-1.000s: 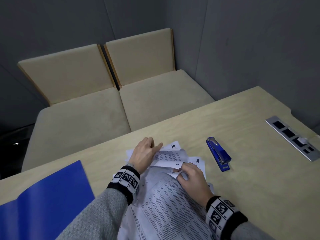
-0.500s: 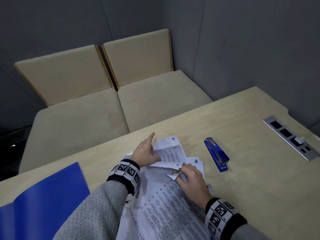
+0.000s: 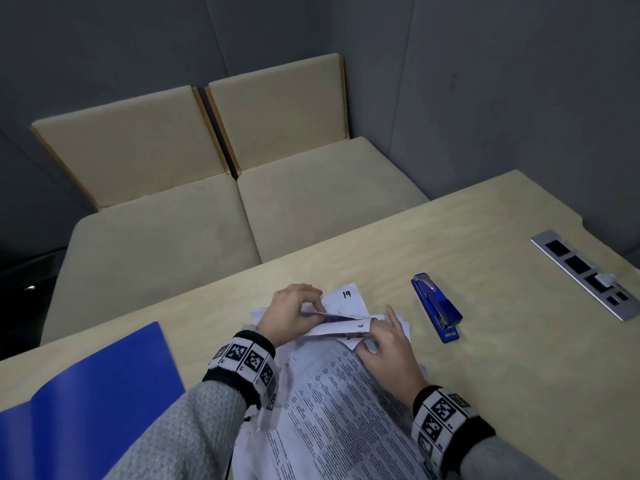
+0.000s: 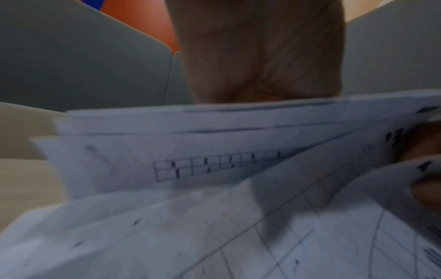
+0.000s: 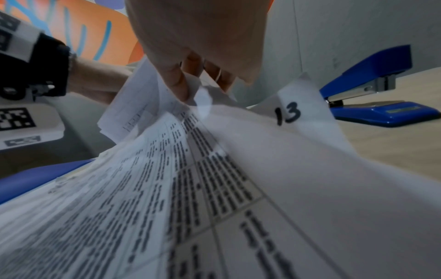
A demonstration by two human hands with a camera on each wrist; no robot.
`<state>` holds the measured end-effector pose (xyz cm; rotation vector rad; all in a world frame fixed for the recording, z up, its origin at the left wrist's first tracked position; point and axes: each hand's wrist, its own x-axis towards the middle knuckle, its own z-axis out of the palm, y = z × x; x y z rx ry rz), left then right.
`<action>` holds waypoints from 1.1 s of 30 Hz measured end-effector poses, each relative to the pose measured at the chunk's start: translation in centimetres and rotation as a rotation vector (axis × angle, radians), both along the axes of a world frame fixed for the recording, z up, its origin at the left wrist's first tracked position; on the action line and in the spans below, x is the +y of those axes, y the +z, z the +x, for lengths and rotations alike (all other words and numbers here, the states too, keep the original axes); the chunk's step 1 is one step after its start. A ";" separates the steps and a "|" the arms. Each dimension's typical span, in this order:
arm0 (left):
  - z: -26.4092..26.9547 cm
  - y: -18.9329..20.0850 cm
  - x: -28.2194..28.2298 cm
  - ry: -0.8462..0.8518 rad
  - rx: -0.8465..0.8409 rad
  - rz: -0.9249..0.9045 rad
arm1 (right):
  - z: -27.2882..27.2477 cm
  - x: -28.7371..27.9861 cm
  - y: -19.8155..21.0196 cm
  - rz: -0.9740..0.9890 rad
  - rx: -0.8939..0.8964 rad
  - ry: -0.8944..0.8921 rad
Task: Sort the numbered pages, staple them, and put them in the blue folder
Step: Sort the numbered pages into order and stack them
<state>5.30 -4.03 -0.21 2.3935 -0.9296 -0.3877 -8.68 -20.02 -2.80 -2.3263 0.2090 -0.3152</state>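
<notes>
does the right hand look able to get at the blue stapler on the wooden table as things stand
Probably yes. The blue stapler lies on bare wooden table just to the right of the right hand, with nothing between them. But that hand now pinches the printed numbered pages and would have to let go first.

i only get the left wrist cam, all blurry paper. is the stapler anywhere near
Observer: Yes. The blue stapler lies on the table, to the right of the pages, untouched.
Operator: what's the right hand doing
Observer: The right hand pinches page corners, thumb pad on a sheet.
Operator: any numbers you can read
Observer: The right wrist view shows a corner marked 13; the head view shows 19 by the left hand.
Operator: and the folder
Observer: The blue folder lies open at the table's left, no pages in it.
</notes>
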 end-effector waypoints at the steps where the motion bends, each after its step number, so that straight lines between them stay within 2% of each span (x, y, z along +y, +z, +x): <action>1: 0.0 0.5 -0.1 -0.021 0.065 -0.002 | 0.2 0.0 0.0 0.008 0.025 -0.002; 5: 0.4 1.9 -0.7 -0.066 0.492 0.065 | -0.2 0.1 0.7 0.128 0.089 -0.024; 8: 0.8 1.8 -1.0 -0.018 0.635 0.128 | -1.0 0.6 0.6 0.140 0.067 -0.011; 10: 0.9 1.7 -1.2 0.015 0.602 0.148 | -1.3 0.8 0.3 0.156 0.029 0.001; 13: 0.4 1.8 -1.3 0.044 0.511 0.075 | -1.6 0.8 0.0 0.157 -0.009 -0.005; 18: -1.2 2.0 0.0 -0.006 0.314 -0.022 | -1.9 1.1 -0.8 0.073 -0.048 -0.001; 24: -3.8 2.8 2.4 -0.033 0.356 -0.028 | -3.8 1.2 -1.5 -0.077 -0.046 -0.048; 29: -5.5 3.7 2.6 0.008 0.346 -0.044 | -5.5 0.6 -1.2 -0.289 0.014 -0.049; 31: -5.5 3.7 2.1 0.018 0.376 -0.023 | -5.5 0.4 -1.1 -0.252 -0.049 0.016; 33: -4.7 3.4 1.3 0.019 0.397 0.024 | -5.3 0.3 -1.1 -0.130 -0.104 0.088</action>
